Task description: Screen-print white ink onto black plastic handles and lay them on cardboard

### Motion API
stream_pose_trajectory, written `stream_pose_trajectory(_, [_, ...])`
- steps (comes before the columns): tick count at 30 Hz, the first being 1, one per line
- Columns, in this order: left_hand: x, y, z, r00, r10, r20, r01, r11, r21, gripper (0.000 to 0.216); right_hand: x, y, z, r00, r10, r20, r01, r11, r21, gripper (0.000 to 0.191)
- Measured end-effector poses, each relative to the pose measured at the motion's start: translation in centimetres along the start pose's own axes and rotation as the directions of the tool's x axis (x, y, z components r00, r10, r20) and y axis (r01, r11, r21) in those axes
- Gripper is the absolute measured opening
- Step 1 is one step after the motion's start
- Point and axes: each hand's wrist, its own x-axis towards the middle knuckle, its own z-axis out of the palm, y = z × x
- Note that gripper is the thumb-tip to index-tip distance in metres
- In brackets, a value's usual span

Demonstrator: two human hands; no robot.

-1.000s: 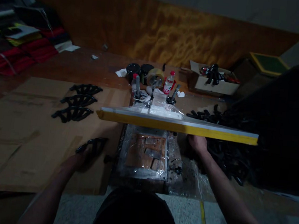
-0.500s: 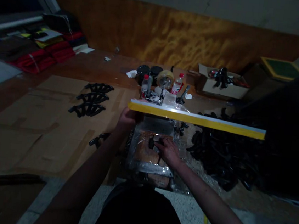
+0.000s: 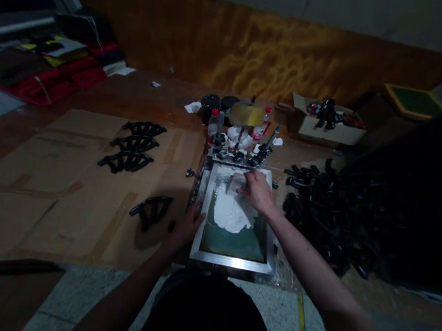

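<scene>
A screen-printing frame (image 3: 230,262) with silver metal sides and green mesh lies flat before me. White ink (image 3: 233,217) is spread over the upper and middle mesh. My right hand (image 3: 258,190) is closed on a pale, flat squeegee (image 3: 236,184), which touches the ink near the far end of the mesh; the lower edge of the squeegee is blurred. My left hand (image 3: 187,226) grips the frame's left side, thumb and finger at the rim and the other fingers hidden. Beyond the frame stand clamps (image 3: 238,155) smeared with white.
Black branched plastic parts (image 3: 126,161) lie in a row on cardboard at left, with one more (image 3: 152,210) nearer. A heap of black parts (image 3: 318,218) lies at right. Behind are bottles (image 3: 213,125), a tape roll (image 3: 247,114) and an open carton (image 3: 327,129).
The frame has swung down from its raised, edge-on position to lie flat. My left hand has come down with it. My right hand has moved from the base below onto the inked mesh.
</scene>
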Motion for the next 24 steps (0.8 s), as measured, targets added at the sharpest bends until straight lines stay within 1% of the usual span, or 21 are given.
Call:
stream_pose_trajectory(2, [0.4, -0.6, 0.1, 1.000, 0.024, 0.012, -0.024, 1.000, 0.008, 0.062, -0.7, -2.3, 0.7, 0.981, -0.012, 0.192, 0.026, 0.997, -0.072, 0.027])
stream_pose_trajectory(3, [0.5, -0.7, 0.1, 0.999, 0.026, 0.018, -0.026, 1.000, 0.003, 0.062, -1.6, -2.9, 1.0, 0.966, -0.018, 0.257, 0.042, 0.995, -0.090, 0.022])
stream_pose_trajectory(4, [0.6, -0.8, 0.1, 0.999, 0.024, 0.023, -0.024, 1.000, -0.007, 0.061, -2.7, -3.2, 1.2, 0.954, -0.047, 0.296, 0.077, 0.993, -0.091, 0.020])
stream_pose_trajectory(5, [0.6, -0.9, 0.1, 1.000, 0.017, 0.025, -0.017, 1.000, -0.016, 0.060, -3.9, -3.2, 1.3, 0.941, -0.110, 0.320, 0.140, 0.987, -0.074, 0.020])
stream_pose_trajectory(6, [0.5, -1.0, 0.1, 1.000, 0.010, 0.025, -0.009, 1.000, -0.027, 0.059, -5.0, -3.0, 1.3, 0.922, -0.198, 0.333, 0.223, 0.974, -0.038, 0.021])
stream_pose_trajectory(8, [0.4, -1.0, 0.2, 1.000, 0.015, 0.016, -0.014, 0.999, -0.053, 0.059, -6.4, -2.2, 1.0, 0.857, -0.382, 0.345, 0.383, 0.921, 0.070, 0.026])
stream_pose_trajectory(9, [0.4, -1.0, 0.2, 1.000, 0.021, 0.011, -0.020, 0.998, -0.068, 0.059, -6.7, -1.9, 0.8, 0.826, -0.444, 0.347, 0.430, 0.895, 0.122, 0.028])
stream_pose_trajectory(10, [0.4, -0.9, 0.3, 1.000, 0.020, 0.008, -0.020, 0.997, -0.078, 0.059, -6.7, -1.7, 0.7, 0.815, -0.466, 0.344, 0.441, 0.884, 0.155, 0.027])
stream_pose_trajectory(11, [0.3, -0.7, 0.2, 1.000, 0.013, 0.010, -0.012, 0.997, -0.082, 0.059, -6.5, -1.6, 0.6, 0.827, -0.456, 0.329, 0.427, 0.890, 0.160, 0.026])
stream_pose_trajectory(14, [0.2, -0.1, 0.1, 0.999, -0.023, 0.023, 0.025, 0.997, -0.080, 0.060, -6.4, -1.8, 1.3, 0.901, -0.371, 0.224, 0.364, 0.928, 0.076, 0.023])
stream_pose_trajectory(15, [0.2, 0.1, 0.0, 0.999, -0.030, 0.020, 0.031, 0.997, -0.075, 0.061, -6.9, -1.9, 1.8, 0.909, -0.370, 0.190, 0.367, 0.929, 0.053, 0.026])
stream_pose_trajectory(16, [0.1, 0.2, 0.0, 0.999, -0.033, 0.013, 0.034, 0.997, -0.073, 0.062, -7.5, -2.0, 2.3, 0.905, -0.388, 0.172, 0.386, 0.921, 0.047, 0.029])
stream_pose_trajectory(18, [0.0, 0.2, 0.0, 0.999, -0.035, -0.006, 0.035, 0.997, -0.071, 0.062, -8.7, -2.0, 3.0, 0.883, -0.431, 0.185, 0.424, 0.902, 0.080, 0.035])
stream_pose_trajectory(20, [0.0, 0.3, -0.1, 0.999, -0.048, -0.006, 0.047, 0.997, -0.062, 0.062, -8.9, -2.0, 3.0, 0.882, -0.420, 0.216, 0.402, 0.907, 0.124, 0.034])
stream_pose_trajectory(22, [-0.1, 0.6, -0.4, 0.999, -0.047, 0.007, 0.047, 0.996, -0.073, 0.066, -7.4, -2.2, 2.4, 0.915, -0.347, 0.208, 0.322, 0.936, 0.144, 0.035])
stream_pose_trajectory(24, [-0.3, 1.4, -1.1, 0.998, -0.042, 0.040, 0.046, 0.994, -0.096, 0.071, -4.5, -2.3, 1.1, 0.961, -0.235, 0.147, 0.216, 0.967, 0.133, 0.043])
